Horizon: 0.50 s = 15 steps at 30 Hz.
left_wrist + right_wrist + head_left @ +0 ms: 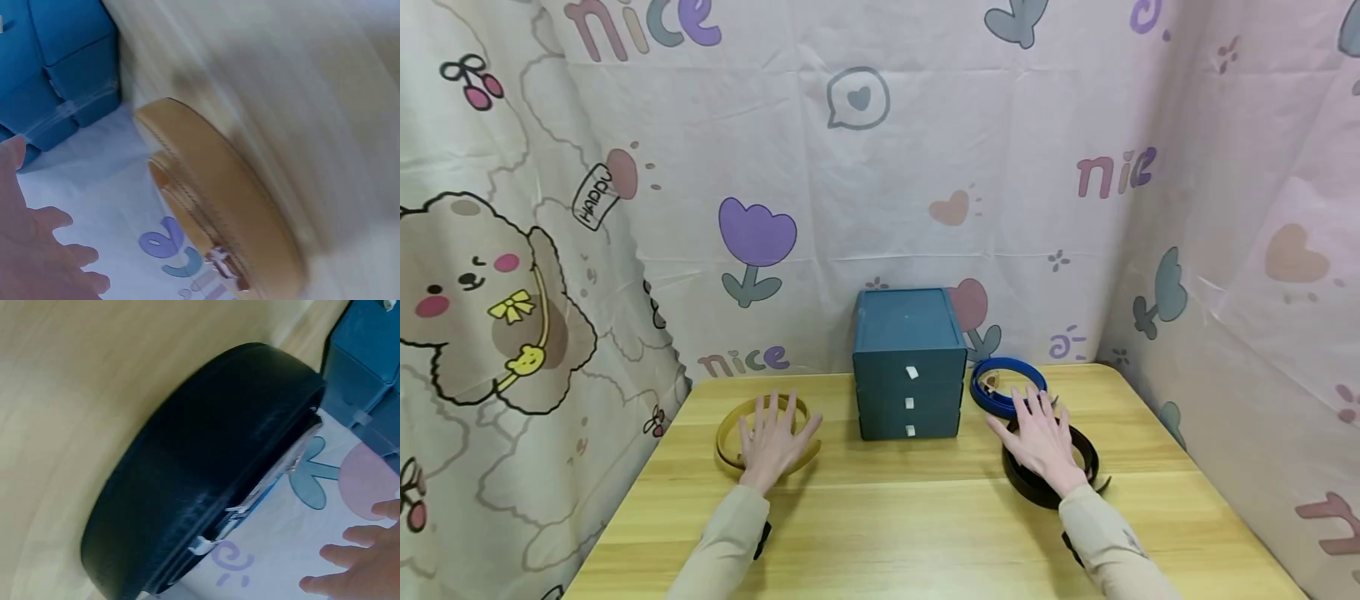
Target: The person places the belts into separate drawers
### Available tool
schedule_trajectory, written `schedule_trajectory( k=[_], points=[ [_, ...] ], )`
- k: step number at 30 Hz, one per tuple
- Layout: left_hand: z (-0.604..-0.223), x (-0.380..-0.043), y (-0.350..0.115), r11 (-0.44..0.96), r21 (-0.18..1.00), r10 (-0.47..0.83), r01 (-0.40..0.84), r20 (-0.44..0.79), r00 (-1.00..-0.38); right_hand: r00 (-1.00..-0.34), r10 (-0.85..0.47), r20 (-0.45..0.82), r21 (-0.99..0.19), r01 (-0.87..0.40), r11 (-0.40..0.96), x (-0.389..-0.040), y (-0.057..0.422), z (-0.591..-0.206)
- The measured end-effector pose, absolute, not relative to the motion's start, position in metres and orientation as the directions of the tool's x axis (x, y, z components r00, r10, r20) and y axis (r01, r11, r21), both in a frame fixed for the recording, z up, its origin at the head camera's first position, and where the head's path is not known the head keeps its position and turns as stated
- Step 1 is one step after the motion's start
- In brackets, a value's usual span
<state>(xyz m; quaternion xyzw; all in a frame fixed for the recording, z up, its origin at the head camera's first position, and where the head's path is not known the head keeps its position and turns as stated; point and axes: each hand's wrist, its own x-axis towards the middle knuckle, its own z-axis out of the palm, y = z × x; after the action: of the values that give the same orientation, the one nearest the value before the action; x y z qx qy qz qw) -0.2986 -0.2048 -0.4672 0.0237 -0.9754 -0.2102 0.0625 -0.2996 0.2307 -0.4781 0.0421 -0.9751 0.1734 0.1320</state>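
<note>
My left hand is spread with straight fingers over a coiled tan belt; in the left wrist view the belt stands on its edge, its metal buckle inside the coil. On the other side my right hand, fingers also spread, overlaps a coiled black belt. That black belt fills much of the right wrist view, with the fingers apart from it. Just behind lies a coiled blue belt, near the right fingertips. Neither hand grips anything.
A small blue drawer cabinet with white pull tabs stands at the back middle of the wooden table, between the hands. A printed curtain hangs behind the table and along both sides.
</note>
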Motion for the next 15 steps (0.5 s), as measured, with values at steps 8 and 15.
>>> schedule_trajectory(
  k=[8, 15],
  points=[
    [-0.452, -0.302, -0.191, 0.878, 0.478, -0.031, 0.022, 0.102, -0.994, -0.952, -0.035, 0.303, -0.360, -0.149, 0.921, -0.299, 0.218, -0.468],
    [-0.438, -0.304, -0.173, 0.809, 0.586, -0.008, 0.051, 0.098, -0.995, -0.943, -0.013, 0.333, -0.444, -0.169, 0.880, -0.296, 0.211, -0.460]
  ],
)
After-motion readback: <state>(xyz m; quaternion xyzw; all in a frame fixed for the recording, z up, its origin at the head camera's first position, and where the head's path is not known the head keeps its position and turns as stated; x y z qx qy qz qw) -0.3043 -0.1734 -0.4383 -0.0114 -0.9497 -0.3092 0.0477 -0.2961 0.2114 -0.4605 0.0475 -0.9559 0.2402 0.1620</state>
